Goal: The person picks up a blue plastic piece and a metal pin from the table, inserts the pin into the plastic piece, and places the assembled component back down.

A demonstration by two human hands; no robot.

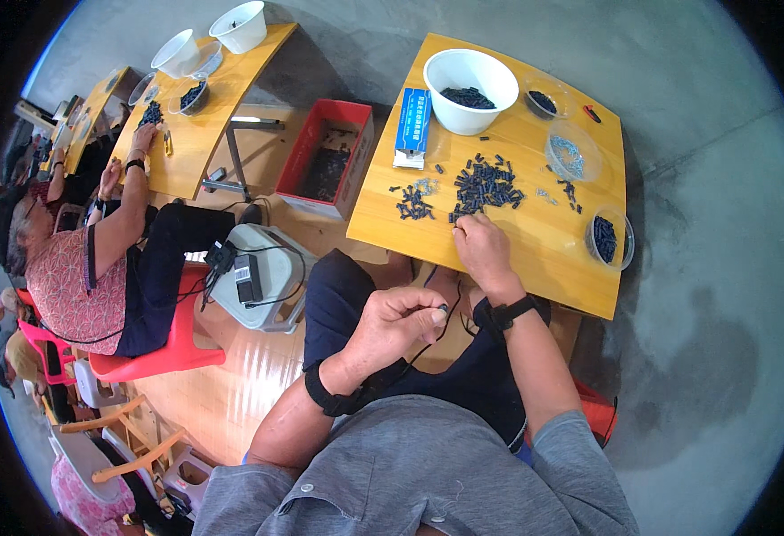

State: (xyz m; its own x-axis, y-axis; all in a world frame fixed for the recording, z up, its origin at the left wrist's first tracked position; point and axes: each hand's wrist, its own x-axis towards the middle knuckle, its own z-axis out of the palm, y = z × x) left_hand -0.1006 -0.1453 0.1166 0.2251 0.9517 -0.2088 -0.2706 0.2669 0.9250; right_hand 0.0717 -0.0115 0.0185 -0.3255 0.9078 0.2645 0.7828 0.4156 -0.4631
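Observation:
My left hand [397, 327] is held above my lap, thumb and fingers pinched on a small black part [444, 308], of which only the end shows. At the near edge of the wooden table, my right hand [483, 250] reaches to a pile of short black cylindrical parts [488, 185]. Its fingers are closed at the pile's near side; what lies between them is hidden. Left of the pile is a smaller heap of black pieces [415, 205], with small clear or metallic bits [427, 186] beside it.
On the yellow table [392, 234] stand a white bowl [470, 64], a blue box [412, 125], clear tubs [574, 152] of small parts and a red-black tool [592, 113]. A red carton [325, 152] and grey stool [258, 277] stand left. Another person [88, 277] works at a neighbouring table.

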